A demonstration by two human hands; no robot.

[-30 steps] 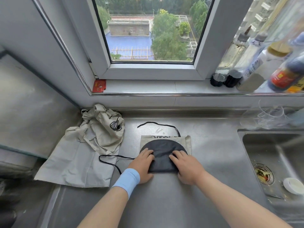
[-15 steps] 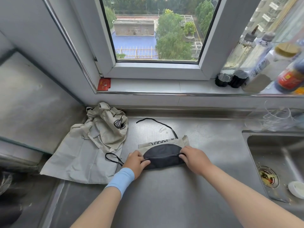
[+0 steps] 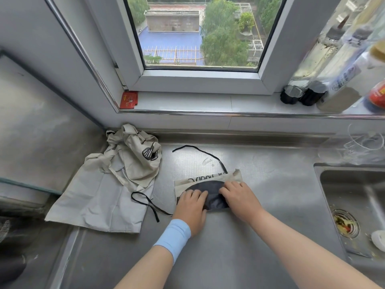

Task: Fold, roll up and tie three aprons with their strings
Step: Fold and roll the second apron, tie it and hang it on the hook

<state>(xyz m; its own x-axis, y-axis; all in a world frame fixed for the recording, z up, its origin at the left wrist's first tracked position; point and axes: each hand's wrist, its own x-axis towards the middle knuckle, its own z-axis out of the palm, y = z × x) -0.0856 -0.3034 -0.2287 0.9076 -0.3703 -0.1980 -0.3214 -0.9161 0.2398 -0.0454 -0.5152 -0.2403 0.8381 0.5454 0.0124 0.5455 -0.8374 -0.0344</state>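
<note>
Both hands press flat on a small folded apron (image 3: 208,185) lying on the steel counter (image 3: 208,257) below the window (image 3: 200,32). The left hand (image 3: 192,209), with a light blue wristband (image 3: 174,236) at its wrist, lies palm down on the near left part of the bundle, fingers spread and extended, not gripping. The right hand (image 3: 239,197) rests on the right part, fingers also laid flat over the cloth; whether its fingertips pinch an edge underneath is hard to tell from this angle. The apron is beige with a dark oval patch on top and dark lettering along its far edge. A black string (image 3: 200,151) runs from its far right corner and curves back across the counter toward the wall. Another black string (image 3: 150,205) loops out from its left side, crossing the corner of the cloth beside it.

To the left, a heap of beige aprons (image 3: 108,184) lies loose and unfolded, crumpled at the back corner of the counter and spread flat nearer the front; a dark spatula print shows on the crumpled part. On the right, the sink (image 3: 352,195) is set into the counter, with food scraps in its drain (image 3: 344,225). Several bottles (image 3: 325,65) stand on the windowsill (image 3: 208,102) at the right, and a small red card (image 3: 128,99) sits at its left end.
</note>
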